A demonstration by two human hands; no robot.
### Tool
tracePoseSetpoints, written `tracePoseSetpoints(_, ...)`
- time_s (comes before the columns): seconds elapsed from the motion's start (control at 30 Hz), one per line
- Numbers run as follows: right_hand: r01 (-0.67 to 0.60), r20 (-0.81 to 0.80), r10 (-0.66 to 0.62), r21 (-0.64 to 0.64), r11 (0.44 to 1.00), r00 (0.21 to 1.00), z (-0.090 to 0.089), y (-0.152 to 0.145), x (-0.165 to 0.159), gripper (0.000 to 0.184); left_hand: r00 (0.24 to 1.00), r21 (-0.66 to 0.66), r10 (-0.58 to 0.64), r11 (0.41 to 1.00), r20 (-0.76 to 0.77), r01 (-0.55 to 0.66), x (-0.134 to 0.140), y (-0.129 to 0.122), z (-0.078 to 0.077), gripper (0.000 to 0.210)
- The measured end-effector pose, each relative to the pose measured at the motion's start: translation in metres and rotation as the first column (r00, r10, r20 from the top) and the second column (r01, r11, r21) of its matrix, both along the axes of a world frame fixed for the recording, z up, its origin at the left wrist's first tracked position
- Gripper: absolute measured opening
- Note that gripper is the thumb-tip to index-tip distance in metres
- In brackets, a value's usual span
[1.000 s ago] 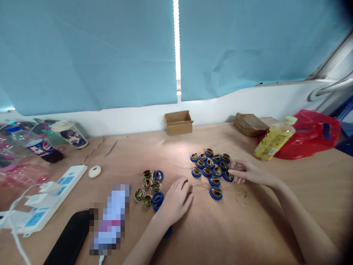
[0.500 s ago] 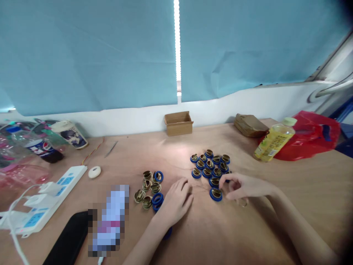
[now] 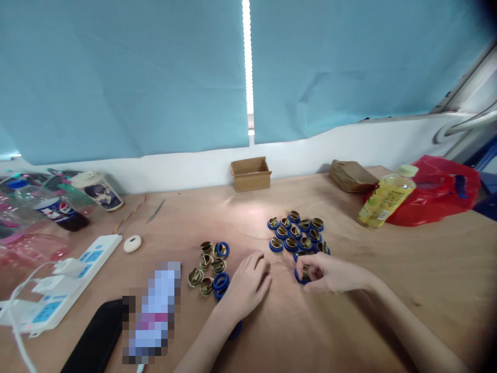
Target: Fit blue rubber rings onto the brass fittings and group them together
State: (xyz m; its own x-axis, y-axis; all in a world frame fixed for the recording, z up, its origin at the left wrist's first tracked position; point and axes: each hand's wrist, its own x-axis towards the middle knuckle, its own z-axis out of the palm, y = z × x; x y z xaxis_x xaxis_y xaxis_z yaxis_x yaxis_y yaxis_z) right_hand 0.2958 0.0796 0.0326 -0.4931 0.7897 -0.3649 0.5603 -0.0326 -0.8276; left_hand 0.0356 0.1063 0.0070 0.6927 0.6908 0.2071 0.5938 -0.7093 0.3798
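Note:
My left hand (image 3: 250, 280) rests palm down on the table with its fingers slightly bent and nothing visible in them. Beside its wrist lie loose blue rings (image 3: 221, 281), some partly covered by the arm. Left of these sit several round gold metal pieces (image 3: 207, 261) with upright tabs. On the right, my right hand (image 3: 320, 272) closes thumb and fingers around the nearest blue-rimmed gold piece (image 3: 300, 277), partly hiding it. Beyond that hand, a group of similar blue-rimmed gold pieces (image 3: 291, 243) stands on the table, tabs upward.
A small open cardboard box (image 3: 251, 181) stands by the wall. To the right are a yellow-labelled bottle (image 3: 386, 199), a red plastic bag (image 3: 438, 197) and a brown packet (image 3: 352, 176). A power strip (image 3: 77, 282), a black phone-like slab (image 3: 97, 336) and a cola bottle (image 3: 62, 212) lie left.
My right hand has moved left and a little nearer, from beside the group onto the nearest blue-rimmed gold piece. My left hand stays where it was.

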Motion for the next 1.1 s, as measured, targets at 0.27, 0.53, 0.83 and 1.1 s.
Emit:
tracePoseSetpoints(0.27,0.108,0.002,-0.108,0.097,0.989,0.994,-0.002,0.003,0.01,0.015,1.0,-0.009,0.001,1.0,-0.012,-0.001,0.0,0.0,0.001,0.02)
tracePoseSetpoints(0.53,0.093,-0.025,-0.092,0.046,0.995,0.995,-0.004,0.002,0.011,0.007,1.0,0.005,0.004,1.0,-0.013,-0.004,-0.001,0.0,0.0,0.021)
tracePoseSetpoints(0.83,-0.048,-0.047,0.05,0.043,0.998,0.998,-0.001,-0.002,-0.006,0.008,1.0,-0.005,0.011,1.0,-0.021,-0.011,0.0,0.0,0.001,0.022)
tracePoseSetpoints(1.1,0.089,-0.046,-0.078,0.342,0.936,0.996,-0.013,-0.006,-0.038,0.007,1.0,-0.014,0.002,1.0,0.014,-0.002,-0.001,0.0,0.001,0.019)
